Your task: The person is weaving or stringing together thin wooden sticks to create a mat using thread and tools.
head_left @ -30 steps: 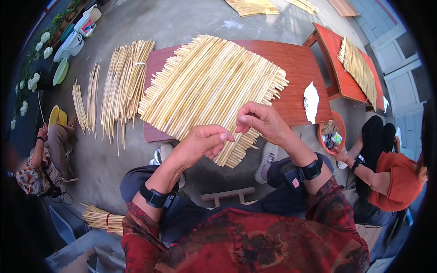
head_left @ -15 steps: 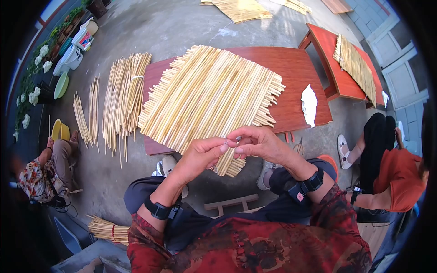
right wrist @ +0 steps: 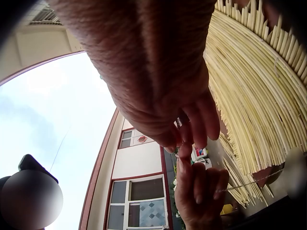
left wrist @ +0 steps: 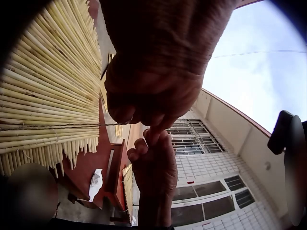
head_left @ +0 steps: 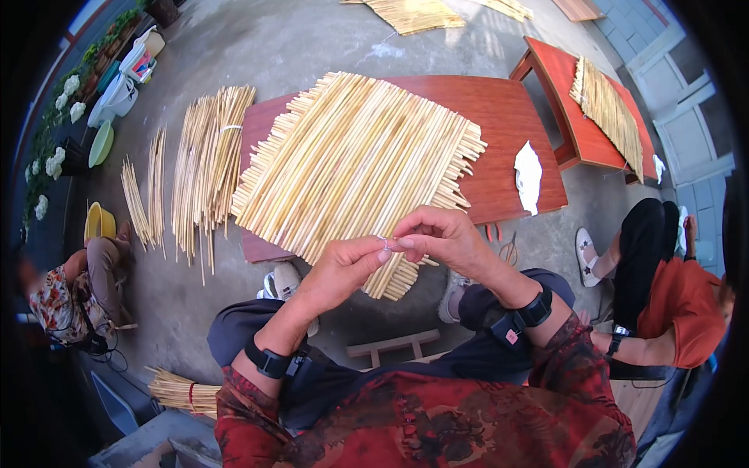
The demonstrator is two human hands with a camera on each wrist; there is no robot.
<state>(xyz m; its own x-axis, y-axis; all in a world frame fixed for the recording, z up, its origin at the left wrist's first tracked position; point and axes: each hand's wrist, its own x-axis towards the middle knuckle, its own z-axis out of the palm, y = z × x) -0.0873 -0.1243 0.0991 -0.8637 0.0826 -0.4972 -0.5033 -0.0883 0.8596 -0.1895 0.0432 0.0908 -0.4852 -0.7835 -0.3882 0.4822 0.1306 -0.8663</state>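
A mat of straight pale reed stalks [head_left: 351, 168] lies slantwise on the red-brown table [head_left: 507, 105], its near corner jutting past the table's front edge. Just over that corner, my left hand [head_left: 339, 269] pinches a thin twisted cord [left wrist: 62, 126] between thumb and forefinger. The cord [right wrist: 249, 184] runs from the left hand to the mat. My right hand [head_left: 449, 243] meets the left at the fingertips, thumb and forefinger pinching the cord's short end. The joined fingertips partly hide that end.
Loose stalks [head_left: 207, 156] lie left of the table, and a tied bundle [head_left: 183, 392] is at lower left. White cloth [head_left: 528, 178] rests on the table's right. Scissors [head_left: 509, 251] lie on the floor. People sit at left [head_left: 66, 296] and right [head_left: 679, 312].
My right hand has come down and left, so the fingertips that were slightly apart now meet at the cord. The person at right has drawn a hand back from the orange basin.
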